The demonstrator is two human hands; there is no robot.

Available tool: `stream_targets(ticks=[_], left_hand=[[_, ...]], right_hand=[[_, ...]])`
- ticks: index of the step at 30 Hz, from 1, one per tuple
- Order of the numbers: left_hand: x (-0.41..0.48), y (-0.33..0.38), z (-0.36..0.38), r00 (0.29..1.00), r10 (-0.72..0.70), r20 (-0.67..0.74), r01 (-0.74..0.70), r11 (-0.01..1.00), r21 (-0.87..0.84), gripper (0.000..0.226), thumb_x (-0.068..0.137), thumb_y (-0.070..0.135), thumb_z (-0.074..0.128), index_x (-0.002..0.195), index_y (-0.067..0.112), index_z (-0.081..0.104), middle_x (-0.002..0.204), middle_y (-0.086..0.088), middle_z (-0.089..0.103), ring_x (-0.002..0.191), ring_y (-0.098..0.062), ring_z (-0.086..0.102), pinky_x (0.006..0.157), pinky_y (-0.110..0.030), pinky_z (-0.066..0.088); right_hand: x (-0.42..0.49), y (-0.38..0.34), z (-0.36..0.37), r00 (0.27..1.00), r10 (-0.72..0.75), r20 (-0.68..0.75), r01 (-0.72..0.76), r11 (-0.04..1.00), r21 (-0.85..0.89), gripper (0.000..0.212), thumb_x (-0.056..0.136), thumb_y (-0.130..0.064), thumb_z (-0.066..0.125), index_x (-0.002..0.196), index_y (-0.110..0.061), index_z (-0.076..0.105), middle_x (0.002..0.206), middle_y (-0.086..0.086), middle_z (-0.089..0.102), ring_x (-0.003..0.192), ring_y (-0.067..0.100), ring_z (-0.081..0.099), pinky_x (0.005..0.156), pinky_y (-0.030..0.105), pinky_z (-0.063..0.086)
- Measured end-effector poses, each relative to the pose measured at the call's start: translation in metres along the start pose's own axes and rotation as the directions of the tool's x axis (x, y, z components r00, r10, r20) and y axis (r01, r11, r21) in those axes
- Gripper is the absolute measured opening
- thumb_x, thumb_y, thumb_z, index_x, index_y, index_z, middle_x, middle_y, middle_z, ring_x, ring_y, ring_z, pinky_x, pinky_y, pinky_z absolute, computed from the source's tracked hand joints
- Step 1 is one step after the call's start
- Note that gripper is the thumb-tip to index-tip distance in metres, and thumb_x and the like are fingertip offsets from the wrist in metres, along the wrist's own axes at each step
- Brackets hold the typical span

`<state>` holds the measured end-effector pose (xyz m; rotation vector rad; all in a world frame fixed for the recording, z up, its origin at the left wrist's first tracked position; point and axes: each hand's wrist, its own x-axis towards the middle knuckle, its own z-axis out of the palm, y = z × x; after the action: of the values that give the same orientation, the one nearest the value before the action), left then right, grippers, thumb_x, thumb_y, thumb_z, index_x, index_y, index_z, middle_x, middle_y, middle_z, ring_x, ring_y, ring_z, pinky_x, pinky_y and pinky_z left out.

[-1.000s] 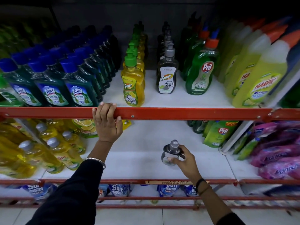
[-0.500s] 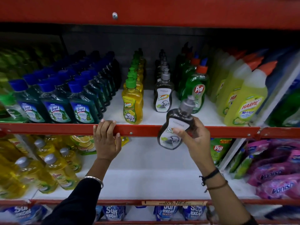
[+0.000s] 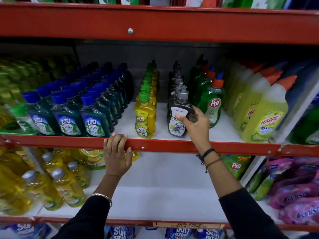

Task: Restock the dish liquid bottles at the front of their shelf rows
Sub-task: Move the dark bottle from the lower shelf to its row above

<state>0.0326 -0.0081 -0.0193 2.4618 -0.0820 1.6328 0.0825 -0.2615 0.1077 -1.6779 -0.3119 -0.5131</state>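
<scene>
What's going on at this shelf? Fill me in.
A person is restocking dish liquid. The right hand is setting a dark grey-capped bottle at the front of its row, beside the yellow bottle. Its fingers touch the label side. The left hand grips the red shelf rail.

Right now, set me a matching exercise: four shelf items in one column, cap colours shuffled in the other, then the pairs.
Items:
1. Lizol bottle
2. yellow Super bottle
3. dark Super bottle under the right hand
4. Pril bottle

Cap colours:
A. grey
B. orange with a blue tip
C. blue
D. green

Pairs: 1-C, 2-D, 3-A, 4-B
</scene>
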Motion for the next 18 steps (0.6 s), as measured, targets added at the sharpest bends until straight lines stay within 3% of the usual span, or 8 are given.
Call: stream_targets(ticks=[4, 8, 10, 14, 18], left_hand=[[-0.002, 0.001, 0.000, 1.000, -0.012, 0.009, 0.012, 1.000, 0.004, 0.042, 0.099, 0.033, 0.030, 0.130, 0.008, 0.042, 0.131, -0.011, 0.043, 0.135, -0.029, 0.029, 0.121, -0.041, 0.011], [-0.002, 0.019, -0.002, 0.994, -0.111, 0.020, 0.112, 0.993, -0.046, 0.044, 0.094, 0.027, 0.039, 0.131, 0.004, 0.042, 0.137, -0.015, 0.042, 0.139, -0.034, 0.025, 0.122, -0.042, 0.010], [0.001, 0.032, -0.004, 0.990, -0.131, 0.053, 0.133, 0.990, -0.040, 0.046, 0.093, 0.026, 0.040, 0.133, 0.003, 0.042, 0.141, -0.018, 0.041, 0.141, -0.035, 0.024, 0.122, -0.043, 0.009], [0.011, 0.064, -0.006, 0.990, 0.009, 0.138, -0.004, 0.999, -0.034, 0.045, 0.097, 0.030, 0.036, 0.139, 0.013, 0.041, 0.148, -0.013, 0.034, 0.148, -0.025, 0.016, 0.121, -0.043, 0.005], [0.034, 0.098, -0.004, 0.984, 0.141, 0.112, -0.135, 0.989, -0.060, 0.047, 0.093, 0.025, 0.041, 0.139, 0.015, 0.043, 0.150, -0.009, 0.033, 0.150, -0.016, 0.006, 0.121, -0.042, 0.004]], right_hand=[[0.001, 0.004, 0.000, 0.999, -0.004, 0.038, 0.004, 1.000, -0.004, 0.040, 0.071, -0.023, 0.080, 0.108, -0.021, 0.063, 0.097, 0.000, 0.071, 0.090, 0.012, 0.069, 0.084, 0.029, 0.056], [0.002, 0.003, -0.007, 0.994, -0.009, 0.108, 0.014, 0.999, -0.045, 0.045, 0.071, -0.020, 0.081, 0.110, -0.014, 0.060, 0.097, 0.000, 0.070, 0.087, 0.006, 0.068, 0.076, 0.014, 0.054], [0.002, 0.002, -0.013, 0.987, -0.014, 0.160, 0.030, 0.994, -0.102, 0.044, 0.072, -0.021, 0.080, 0.111, -0.015, 0.059, 0.097, -0.002, 0.068, 0.087, 0.005, 0.066, 0.078, 0.014, 0.053], [-0.007, 0.000, -0.036, 0.982, -0.039, 0.183, 0.065, 0.989, -0.135, 0.044, 0.076, -0.027, 0.076, 0.115, -0.018, 0.058, 0.106, -0.005, 0.065, 0.098, 0.011, 0.063, 0.086, 0.021, 0.051], [-0.017, -0.005, -0.085, 0.982, -0.190, 0.010, 0.190, 0.977, -0.100, 0.029, 0.083, -0.026, 0.069, 0.110, -0.018, 0.061, 0.104, -0.003, 0.069, 0.098, 0.009, 0.065, 0.084, 0.022, 0.052]])
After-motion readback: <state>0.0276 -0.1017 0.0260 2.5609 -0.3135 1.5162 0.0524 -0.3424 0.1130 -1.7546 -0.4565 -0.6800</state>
